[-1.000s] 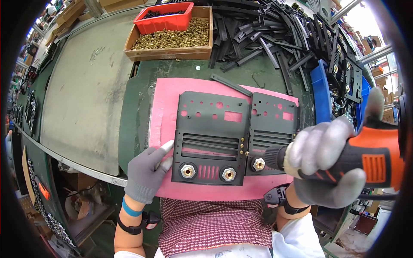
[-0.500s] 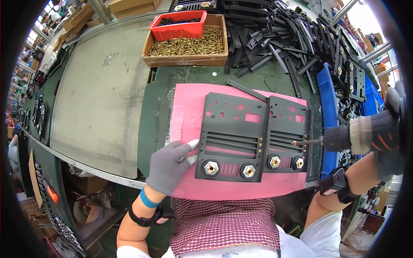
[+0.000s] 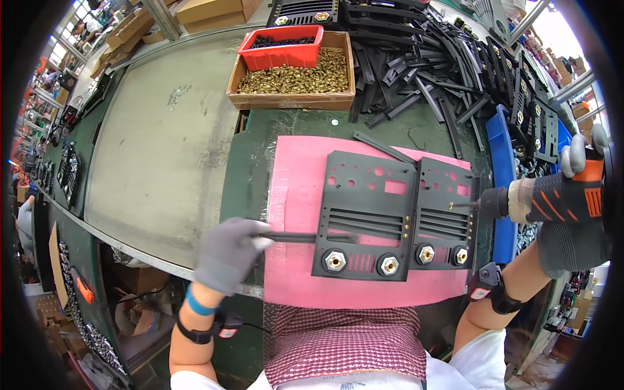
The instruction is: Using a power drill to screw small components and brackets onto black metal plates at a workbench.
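My left hand, in a grey glove and smeared by motion, pinches a narrow black metal strip between thumb and fingers. The strip reaches right across the slotted part of the left black panel. Beside it lies the right black panel. Both panels rest on a pink mat and carry hex nuts with brass centres along the lower edge. My gloved right hand is closed round a power screwdriver. Its bit points left above the right panel, with a small brass piece at the tip.
A cardboard box of brass pieces holds a red bin of dark small parts. Loose black strips are heaped behind the mat. A blue bin with metal parts stands at right; another black strip touches the mat's far edge.
My left hand has left the left panel's edge and moved left with the black strip. The screwdriver is slightly higher and farther right relative to the panels.
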Demonstrator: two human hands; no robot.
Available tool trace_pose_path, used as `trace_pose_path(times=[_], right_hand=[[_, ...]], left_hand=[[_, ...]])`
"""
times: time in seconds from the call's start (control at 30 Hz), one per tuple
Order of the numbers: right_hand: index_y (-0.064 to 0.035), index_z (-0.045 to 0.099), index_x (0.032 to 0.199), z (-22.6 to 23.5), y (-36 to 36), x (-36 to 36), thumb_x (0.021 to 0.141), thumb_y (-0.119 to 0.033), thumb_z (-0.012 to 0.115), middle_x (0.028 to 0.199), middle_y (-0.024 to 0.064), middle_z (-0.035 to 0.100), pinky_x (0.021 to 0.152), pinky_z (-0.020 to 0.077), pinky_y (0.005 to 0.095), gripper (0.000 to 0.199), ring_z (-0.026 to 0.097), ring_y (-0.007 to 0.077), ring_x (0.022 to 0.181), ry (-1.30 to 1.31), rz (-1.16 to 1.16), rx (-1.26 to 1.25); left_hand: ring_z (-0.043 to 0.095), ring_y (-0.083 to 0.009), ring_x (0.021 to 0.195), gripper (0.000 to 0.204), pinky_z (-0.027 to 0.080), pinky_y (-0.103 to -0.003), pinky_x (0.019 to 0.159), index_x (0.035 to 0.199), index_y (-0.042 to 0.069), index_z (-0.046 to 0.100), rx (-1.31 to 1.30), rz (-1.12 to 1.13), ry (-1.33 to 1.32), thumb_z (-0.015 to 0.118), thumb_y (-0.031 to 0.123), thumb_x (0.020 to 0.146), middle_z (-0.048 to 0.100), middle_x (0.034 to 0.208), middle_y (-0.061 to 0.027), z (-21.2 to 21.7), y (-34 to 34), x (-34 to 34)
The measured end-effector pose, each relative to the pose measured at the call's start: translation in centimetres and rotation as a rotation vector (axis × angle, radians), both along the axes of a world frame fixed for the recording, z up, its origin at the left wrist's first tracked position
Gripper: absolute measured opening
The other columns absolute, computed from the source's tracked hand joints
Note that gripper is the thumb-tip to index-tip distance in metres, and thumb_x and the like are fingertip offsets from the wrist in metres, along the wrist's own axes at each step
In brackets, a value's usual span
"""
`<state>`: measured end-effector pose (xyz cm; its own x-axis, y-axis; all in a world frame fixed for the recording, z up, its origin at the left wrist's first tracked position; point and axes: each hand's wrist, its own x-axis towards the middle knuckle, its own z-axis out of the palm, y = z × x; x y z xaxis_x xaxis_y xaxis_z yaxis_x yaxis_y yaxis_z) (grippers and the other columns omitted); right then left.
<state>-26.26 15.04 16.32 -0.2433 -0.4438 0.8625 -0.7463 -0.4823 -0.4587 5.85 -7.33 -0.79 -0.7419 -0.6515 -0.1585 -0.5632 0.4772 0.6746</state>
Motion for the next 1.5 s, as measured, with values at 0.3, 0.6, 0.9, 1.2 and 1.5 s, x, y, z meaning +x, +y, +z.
trace_pose_path(times=[0.3,0.6,0.9,1.2,1.5], right_hand=[[0.0003,0.026,0.147,-2.8,4.8,-1.5,0.093,-0.04,0.051,0.144,0.0232,0.037,0.112,0.025,0.0493,0.072,0.04,0.0352,0.132,-0.368,0.079,0.257],[-0.0146,0.065,0.115,-7.4,17.7,-4.5,0.084,0.005,0.047,0.119,0.0147,0.061,0.095,0.0458,0.0386,0.041,0.057,0.0336,0.111,0.031,-1.215,1.188],[-0.0094,0.06,0.1,-11.1,18.1,-6.2,0.077,0.008,0.052,0.113,0.0133,0.056,0.088,0.0479,0.0439,0.03,0.058,0.0368,0.101,0.161,-1.062,1.366],[-0.0011,0.058,0.093,-6.0,10.8,4.2,0.078,0.009,0.059,0.093,0.0122,0.064,0.072,0.0472,0.028,0.018,0.062,0.0221,0.084,0.119,-0.865,0.609],[-0.0089,0.061,0.093,-10.4,4.0,10.5,0.066,-0.01,0.072,0.096,0.0053,0.064,0.065,0.0515,0.0345,0.029,0.061,0.0207,0.077,0.261,-0.186,0.727]], left_hand=[[0.052,-0.0089,0.068,0.021,0.043,-0.025,0.062,0.099,-0.002,0.07,0.058,0.381,0.181,0.069,0.006,0.08,0.065,0.081,-0.0004,-2.3,-9.1,0.4],[0.051,-0.0126,0.074,0.039,0.045,-0.027,0.074,0.119,-0.006,0.061,-0.048,0.254,0.337,0.068,0.003,0.081,0.065,0.097,-0.0033,-5.9,-11.4,-8.5],[0.064,-0.0257,0.074,0.043,0.048,-0.036,0.067,0.116,0.002,0.061,-0.193,-0.042,0.147,0.061,0.037,0.092,0.064,0.079,-0.0151,-0.6,4.0,-5.5],[0.05,-0.0406,0.057,0.034,0.041,-0.043,0.055,0.081,0.0,0.053,-0.075,0.026,-0.112,0.056,0.032,0.093,0.051,0.06,-0.0195,0.2,7.1,-5.3],[0.045,-0.0214,0.06,0.029,0.039,-0.037,0.057,0.087,-0.004,0.057,-0.118,0.404,0.104,0.051,0.023,0.096,0.05,0.065,-0.0135,2.4,2.7,5.3]])
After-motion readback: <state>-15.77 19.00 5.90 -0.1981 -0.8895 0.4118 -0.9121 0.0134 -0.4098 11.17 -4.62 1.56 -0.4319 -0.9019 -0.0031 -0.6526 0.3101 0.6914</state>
